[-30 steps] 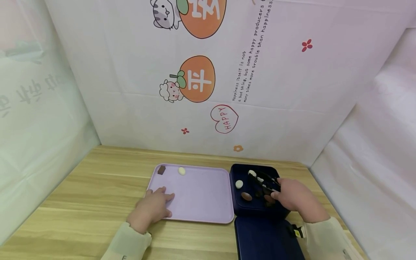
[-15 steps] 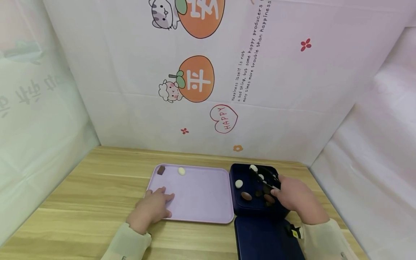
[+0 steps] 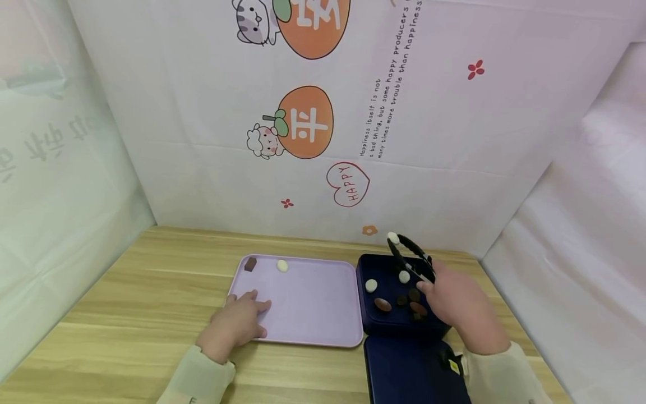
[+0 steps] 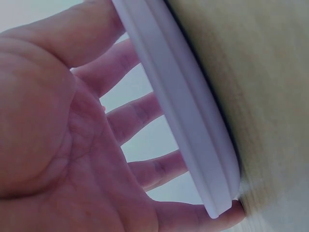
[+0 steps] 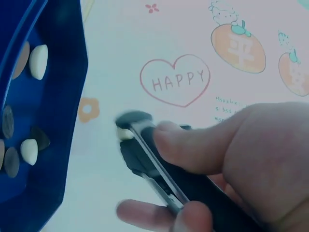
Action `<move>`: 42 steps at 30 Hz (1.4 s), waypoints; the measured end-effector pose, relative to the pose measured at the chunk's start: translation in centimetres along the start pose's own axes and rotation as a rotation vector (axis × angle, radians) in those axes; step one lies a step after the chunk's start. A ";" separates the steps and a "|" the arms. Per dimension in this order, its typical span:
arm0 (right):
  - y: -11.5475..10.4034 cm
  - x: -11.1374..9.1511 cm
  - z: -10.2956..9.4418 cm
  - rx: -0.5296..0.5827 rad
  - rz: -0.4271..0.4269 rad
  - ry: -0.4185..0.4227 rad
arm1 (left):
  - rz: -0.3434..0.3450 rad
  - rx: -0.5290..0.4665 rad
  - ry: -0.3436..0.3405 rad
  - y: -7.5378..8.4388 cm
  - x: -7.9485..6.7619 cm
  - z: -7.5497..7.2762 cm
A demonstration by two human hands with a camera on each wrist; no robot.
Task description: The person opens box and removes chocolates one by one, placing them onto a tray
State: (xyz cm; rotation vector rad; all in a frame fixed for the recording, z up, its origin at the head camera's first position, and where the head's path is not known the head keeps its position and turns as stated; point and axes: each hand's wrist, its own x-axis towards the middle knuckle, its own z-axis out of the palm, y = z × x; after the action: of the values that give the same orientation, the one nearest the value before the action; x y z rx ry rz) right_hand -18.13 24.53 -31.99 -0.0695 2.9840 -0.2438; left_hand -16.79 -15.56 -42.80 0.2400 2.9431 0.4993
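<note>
My right hand (image 3: 461, 303) grips a pair of black tongs (image 3: 415, 247), whose tips pinch a whitish egg-shaped piece (image 3: 393, 238) above the back edge of the dark blue box (image 3: 370, 322). In the right wrist view the tongs' tips (image 5: 134, 117) blur, and the pale piece (image 5: 123, 134) shows only partly between them. Inside the box lie white pieces (image 3: 404, 276) and several brown ones (image 3: 382, 304). My left hand (image 3: 236, 321) rests at the left end of the lilac tray (image 3: 313, 308), fingers spread; the left wrist view shows its thumb (image 4: 91, 34) against the rim.
On the tray's far left part lie a dark brown block (image 3: 250, 264) and a cream oval piece (image 3: 282, 266). A flat dark blue lid (image 3: 414, 370) lies in front of the box. A printed white cloth (image 3: 242, 191) stands behind the wooden table (image 3: 116, 320).
The tongs have risen out of the box with the whitish piece between their tips, moving toward the back. My left hand and the tray have stayed put.
</note>
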 end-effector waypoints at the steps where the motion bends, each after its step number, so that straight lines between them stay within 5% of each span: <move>1: -0.2 0.0 0.0 0.002 0.003 0.017 | 0.001 0.001 0.001 0.0 0.0 0.0; 17: -6.5 1.4 1.8 0.002 -0.038 0.065 | -0.001 0.003 0.003 0.0 0.0 0.1; 27: -10.4 2.6 3.9 0.017 -0.044 0.003 | -0.001 0.002 0.003 0.0 0.0 0.0; 42: -13.3 3.6 6.8 0.026 -0.085 -0.003 | -0.011 0.007 0.010 -0.1 0.0 0.0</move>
State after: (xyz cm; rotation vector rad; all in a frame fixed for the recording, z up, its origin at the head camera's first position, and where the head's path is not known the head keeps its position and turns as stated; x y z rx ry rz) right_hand -20.25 10.12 -36.95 -0.1936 2.9776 -0.2911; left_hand -16.82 -15.66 -42.83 0.2231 2.9546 0.4907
